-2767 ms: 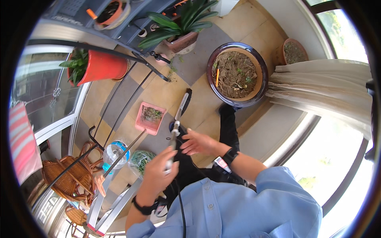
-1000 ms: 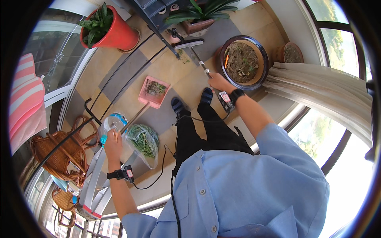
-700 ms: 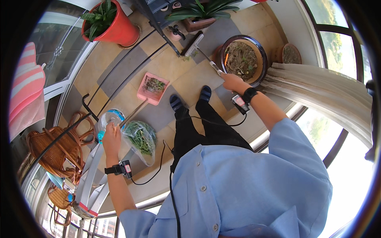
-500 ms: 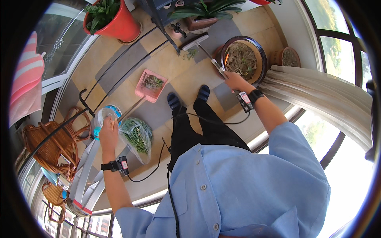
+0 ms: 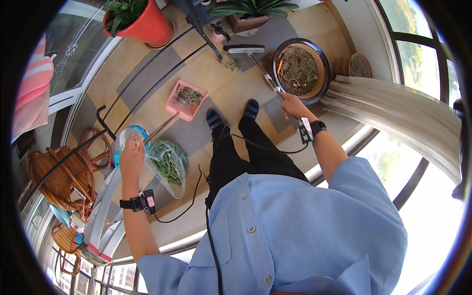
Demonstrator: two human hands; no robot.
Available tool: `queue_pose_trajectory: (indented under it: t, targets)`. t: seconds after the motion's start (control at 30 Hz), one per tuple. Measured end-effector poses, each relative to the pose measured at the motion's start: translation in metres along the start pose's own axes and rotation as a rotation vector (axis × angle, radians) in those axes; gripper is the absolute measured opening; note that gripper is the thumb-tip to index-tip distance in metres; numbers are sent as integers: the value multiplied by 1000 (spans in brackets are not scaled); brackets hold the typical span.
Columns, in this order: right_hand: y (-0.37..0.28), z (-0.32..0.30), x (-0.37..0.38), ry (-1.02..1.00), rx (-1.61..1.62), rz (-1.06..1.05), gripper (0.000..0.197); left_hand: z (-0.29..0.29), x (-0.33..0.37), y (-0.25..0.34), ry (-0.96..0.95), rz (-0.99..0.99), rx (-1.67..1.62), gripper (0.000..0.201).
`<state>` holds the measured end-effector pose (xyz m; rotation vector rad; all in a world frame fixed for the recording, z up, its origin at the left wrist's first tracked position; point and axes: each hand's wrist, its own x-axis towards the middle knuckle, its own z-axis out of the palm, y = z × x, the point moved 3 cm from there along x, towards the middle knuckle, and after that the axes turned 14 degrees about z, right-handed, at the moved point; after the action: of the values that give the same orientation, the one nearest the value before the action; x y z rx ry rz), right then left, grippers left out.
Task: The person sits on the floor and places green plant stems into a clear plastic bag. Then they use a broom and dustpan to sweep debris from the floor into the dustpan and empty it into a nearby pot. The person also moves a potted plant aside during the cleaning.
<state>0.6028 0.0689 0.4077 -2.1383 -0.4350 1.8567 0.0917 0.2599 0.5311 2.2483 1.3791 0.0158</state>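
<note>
My right hand [image 5: 293, 105] is closed round the pole of a broom [image 5: 247, 50], whose wide head rests on the tiles between a small pink pot and a large dark-rimmed planter. Just below that head lies a scatter of green plant debris [image 5: 232, 62]. In my left hand [image 5: 132, 158] is the handle of a pink dustpan [image 5: 186, 112]. The pan lies on the floor ahead of my feet, with soil and plant scraps [image 5: 187, 95] in it. Beside the handle sits a clear plastic bag of long green vegetables [image 5: 168, 161].
The planter [image 5: 322, 55] stands at the right, a small terracotta pot [image 5: 360, 66] behind it. A black metal rack [image 5: 142, 101] crosses the left side. At the far left are a red flowerpot [image 5: 150, 27] and a wicker chair [image 5: 56, 177]. A curtain [image 5: 373, 96] hangs right.
The broom head has turned level and shifted slightly right, past the debris on the far side. My right hand has moved a little down. The dustpan stays almost in place.
</note>
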Motion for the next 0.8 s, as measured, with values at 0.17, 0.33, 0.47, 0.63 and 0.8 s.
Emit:
queue_pose_trajectory:
  t: [0.17,0.33,0.47,0.63,0.8]
  targets:
    - [2,19,52,99,-1,25,18,0,17,46,18,175,-29,25]
    - [30,73,57,129,-25,166,20,27,58,98,-83,201,-51,29]
    - [40,128,21,13,47,160,24,45,84,133,-89,241,-90,30]
    - [27,126,-48,-136,271,183,18,46,89,145,-75,321,-6,27]
    - [22,117,-41,-64,246,147,17,35,68,124,-67,266,32,25]
